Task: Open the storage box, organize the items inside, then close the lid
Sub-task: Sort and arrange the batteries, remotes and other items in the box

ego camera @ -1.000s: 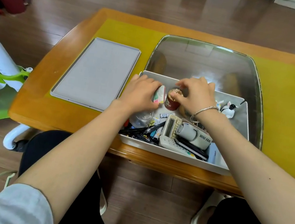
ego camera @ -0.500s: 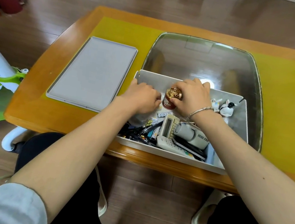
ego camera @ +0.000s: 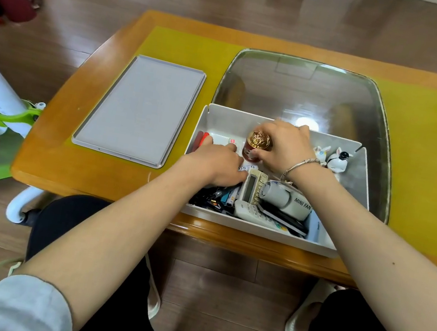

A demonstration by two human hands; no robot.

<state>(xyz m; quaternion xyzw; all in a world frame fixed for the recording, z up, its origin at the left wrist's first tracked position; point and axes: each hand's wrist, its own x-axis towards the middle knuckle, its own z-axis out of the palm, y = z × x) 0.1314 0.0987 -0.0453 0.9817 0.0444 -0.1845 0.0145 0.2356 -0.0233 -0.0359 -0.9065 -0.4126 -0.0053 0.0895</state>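
One white storage box stands open at the near edge of the table, and its one grey lid lies flat to the left. Inside are two small rabbit figures at the far right, two remote controls and one grey fan marked "MINI FAN". The right hand grips one red bottle with a gold cap. The left hand rests among the pens; I cannot tell if it holds something.

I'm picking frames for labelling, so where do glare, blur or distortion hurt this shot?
Head view: a bright glare spot on the glass panel just behind the storage box; right hand fingertips slightly motion-blurred; wide-angle bowing curves the table edges.
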